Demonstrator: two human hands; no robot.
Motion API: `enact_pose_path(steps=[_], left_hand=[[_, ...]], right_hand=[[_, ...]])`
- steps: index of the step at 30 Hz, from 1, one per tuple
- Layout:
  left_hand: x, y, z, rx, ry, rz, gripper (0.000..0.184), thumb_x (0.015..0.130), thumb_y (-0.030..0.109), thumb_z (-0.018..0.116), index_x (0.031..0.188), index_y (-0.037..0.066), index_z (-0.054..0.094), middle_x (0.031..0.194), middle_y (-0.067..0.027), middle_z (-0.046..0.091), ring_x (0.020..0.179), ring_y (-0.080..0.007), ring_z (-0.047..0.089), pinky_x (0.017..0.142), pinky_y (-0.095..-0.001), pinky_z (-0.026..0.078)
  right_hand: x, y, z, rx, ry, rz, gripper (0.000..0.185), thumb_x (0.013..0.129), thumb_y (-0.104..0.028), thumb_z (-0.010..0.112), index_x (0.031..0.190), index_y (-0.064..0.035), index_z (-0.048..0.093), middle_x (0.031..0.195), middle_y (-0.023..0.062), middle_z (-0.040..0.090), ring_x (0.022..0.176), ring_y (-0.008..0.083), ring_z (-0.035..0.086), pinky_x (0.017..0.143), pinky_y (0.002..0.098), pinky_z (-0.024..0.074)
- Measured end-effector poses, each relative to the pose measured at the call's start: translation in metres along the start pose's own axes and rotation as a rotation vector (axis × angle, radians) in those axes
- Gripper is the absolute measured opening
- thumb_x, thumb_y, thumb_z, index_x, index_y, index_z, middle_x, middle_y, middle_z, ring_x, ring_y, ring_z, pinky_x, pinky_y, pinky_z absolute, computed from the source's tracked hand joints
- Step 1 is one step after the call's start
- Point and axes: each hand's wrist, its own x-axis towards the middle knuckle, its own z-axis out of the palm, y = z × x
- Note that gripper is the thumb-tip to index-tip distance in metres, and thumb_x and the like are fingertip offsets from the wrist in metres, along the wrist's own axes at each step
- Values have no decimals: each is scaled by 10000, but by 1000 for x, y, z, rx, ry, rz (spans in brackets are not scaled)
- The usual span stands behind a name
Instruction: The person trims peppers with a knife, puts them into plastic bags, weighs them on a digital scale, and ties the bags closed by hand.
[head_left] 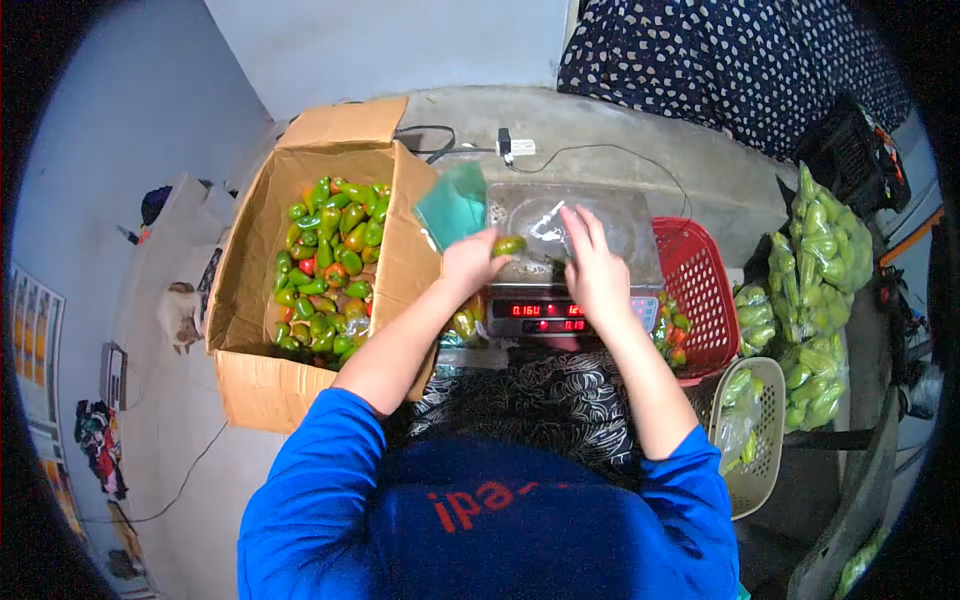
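My left hand (474,262) is closed on a green pepper (509,245) above the left side of the digital scale (640,200). My right hand (602,268) is over the right half of the metal pan, its fingers stretched out and apart. A small dark green thing (557,267) shows by my right thumb, too hidden to make out. The red display (540,311) is lit below my hands. Green plastic bags (452,207) lie left of the pan, slightly blurred.
An open cardboard box (400,215) of green and reddish peppers (325,240) stands on the left. To the right are a red basket (700,270), a cream basket (770,440) and bagged green vegetables (820,250). A cable (600,148) runs behind the scale.
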Motion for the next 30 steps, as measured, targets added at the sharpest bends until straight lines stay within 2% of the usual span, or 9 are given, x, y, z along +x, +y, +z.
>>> enact_pose_path(steps=[2, 5, 7, 13, 18, 21, 23, 26, 30], left_hand=[[-2, 14, -30, -368, 61, -196, 510, 832, 300, 620, 1245, 54, 450, 930, -76, 611, 767, -203, 605, 697, -321, 487], [-12, 56, -70, -1232, 223, 126, 463, 884, 265, 582, 1257, 38, 428, 911, -28, 588, 714, -93, 554, 650, -242, 457], [-29, 97, -114, -1198, 129, 324, 410, 915, 231, 542, 1253, 34, 421, 894, 7, 555, 687, -36, 499, 617, -203, 435], [-75, 154, -171, -1008, -105, 400, 391, 933, 328, 491, 1205, 51, 451, 809, -16, 544, 594, -55, 475, 541, -219, 421], [-118, 182, -212, -436, -229, 492, 369, 908, 351, 463, 1076, 31, 533, 937, -140, 629, 912, -218, 576, 819, -364, 436], [-152, 207, -239, 141, -326, 494, 473, 850, 458, 480, 987, 24, 608, 850, -188, 640, 820, -323, 622, 761, -421, 473], [-162, 211, -236, 238, -351, 553, 515, 799, 508, 508, 910, 26, 652, 753, -193, 638, 734, -365, 620, 694, -449, 491], [-182, 232, -250, 334, -362, 666, 498, 777, 508, 544, 823, 31, 676, 686, -188, 630, 682, -369, 620, 639, -441, 500], [-203, 251, -252, 180, -385, 808, 449, 757, 462, 568, 775, 26, 672, 683, -177, 630, 668, -351, 624, 625, -429, 498]], right_hand=[[15, 23, 3, -82, -120, 22, 259, 744, -63, 577, 992, -99, 643, 1092, 129, 572, 772, 341, 628, 667, 448, 513], [32, 30, -19, 15, -164, -173, 165, 759, -74, 572, 904, -59, 651, 978, 155, 611, 871, 340, 611, 761, 424, 501], [38, 11, -53, 108, -134, -389, 145, 764, -68, 564, 873, -50, 658, 1008, 160, 608, 907, 331, 604, 804, 416, 490], [28, -71, -177, 49, -362, -394, 166, 721, -53, 611, 874, -49, 675, 1084, 196, 582, 875, 357, 610, 800, 419, 489], [-7, -101, -243, -31, -384, -539, 116, 691, -35, 634, 798, 1, 658, 1160, 264, 541, 976, 366, 597, 822, 409, 477], [-27, -116, -274, -37, -362, -595, 98, 676, -9, 630, 764, 31, 621, 1212, 293, 497, 860, 375, 623, 739, 375, 502], [-41, -130, -293, -25, -454, -561, 98, 667, 2, 637, 753, 34, 599, 1235, 274, 494, 808, 359, 635, 708, 354, 507], [-63, -153, -315, -107, -531, -405, 171, 647, 57, 639, 810, 7, 644, 1341, 216, 445, 998, 311, 617, 728, 331, 492], [-80, -161, -328, -18, -414, -516, 172, 628, 52, 647, 791, -1, 641, 1341, 213, 450, 872, 274, 644, 681, 315, 484]])
